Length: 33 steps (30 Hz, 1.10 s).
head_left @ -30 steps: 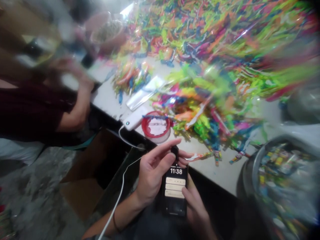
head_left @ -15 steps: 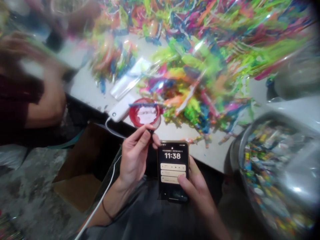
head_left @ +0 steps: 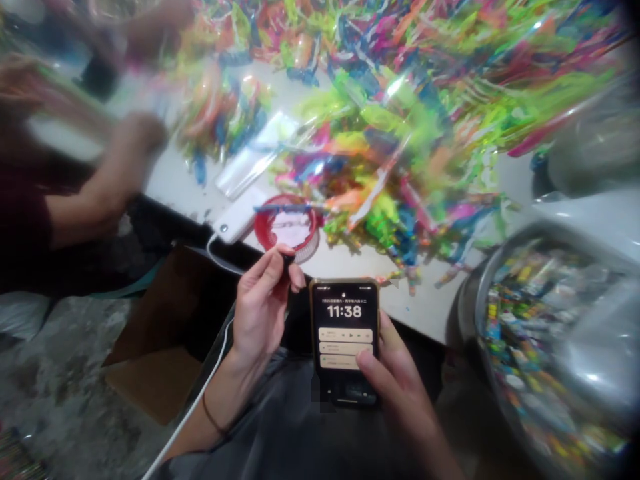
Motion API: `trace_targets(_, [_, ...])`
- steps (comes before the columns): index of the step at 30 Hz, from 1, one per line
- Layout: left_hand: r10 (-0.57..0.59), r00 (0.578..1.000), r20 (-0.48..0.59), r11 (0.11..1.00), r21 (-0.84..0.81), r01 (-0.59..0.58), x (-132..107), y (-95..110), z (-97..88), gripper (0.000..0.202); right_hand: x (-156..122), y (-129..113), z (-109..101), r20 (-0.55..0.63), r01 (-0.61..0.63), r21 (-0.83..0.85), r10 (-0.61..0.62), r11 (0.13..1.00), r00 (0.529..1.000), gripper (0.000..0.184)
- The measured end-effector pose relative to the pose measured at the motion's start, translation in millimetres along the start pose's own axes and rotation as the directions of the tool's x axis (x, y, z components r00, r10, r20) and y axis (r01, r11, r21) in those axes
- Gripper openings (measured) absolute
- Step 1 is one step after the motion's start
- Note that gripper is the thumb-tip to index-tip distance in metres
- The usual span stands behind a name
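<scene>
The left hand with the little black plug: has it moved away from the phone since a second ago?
Yes. The left hand now sits left of the phone, no longer over its top edge.

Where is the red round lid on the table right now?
In the head view, the red round lid lies near the table's front edge, just right of the white power bank, beyond the left hand.

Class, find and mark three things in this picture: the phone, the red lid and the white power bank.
phone [head_left: 345, 333]: head view, middle of its lit screen.
red lid [head_left: 287, 227]: head view, its pale inner face.
white power bank [head_left: 239, 219]: head view, middle of its top face.
</scene>
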State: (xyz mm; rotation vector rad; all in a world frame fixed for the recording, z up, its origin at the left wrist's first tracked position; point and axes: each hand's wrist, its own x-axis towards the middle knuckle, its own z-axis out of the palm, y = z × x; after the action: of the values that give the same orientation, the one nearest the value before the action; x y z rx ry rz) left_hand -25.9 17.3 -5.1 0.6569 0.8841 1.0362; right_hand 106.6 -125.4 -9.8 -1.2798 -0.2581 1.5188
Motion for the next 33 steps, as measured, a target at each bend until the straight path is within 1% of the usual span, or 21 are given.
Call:
trace_targets(5, [-0.016,1.0,-0.019,1.0,0.018,0.016,1.2,-1.1,-1.6,0.017,-1.7,-1.0,0.6,-0.023,-0.013,0.017,0.014,1.0,1.0,0.077])
trace_targets(10, [0.005,1.0,-0.03,0.999,0.045,-0.003,0.9,-1.5,-3.1,0.018,-4.1,-3.0,2.6,-0.058,-0.043,0.034,0.045,0.998,0.997,0.081])
trace_targets(19, [-0.009,0.999,-0.042,0.999,0.05,0.011,6.4,-8.8,-5.7,0.016,-3.1,-2.6,-0.3,-0.031,0.016,0.043,-0.015,0.999,0.999,0.072])
trace_targets(25, [-0.008,0.998,-0.055,0.998,0.065,0.012,8.4,-11.4,-6.1,0.017,-2.6,-4.9,0.6,-0.039,-0.022,0.085,0.026,0.996,0.999,0.073])
trace_targets(33, [0.003,0.998,-0.066,0.997,0.082,0.002,7.9,-8.6,-3.7,0.019,-0.7,-8.8,-0.1,-0.034,-0.029,0.088,0.032,0.996,0.999,0.071])
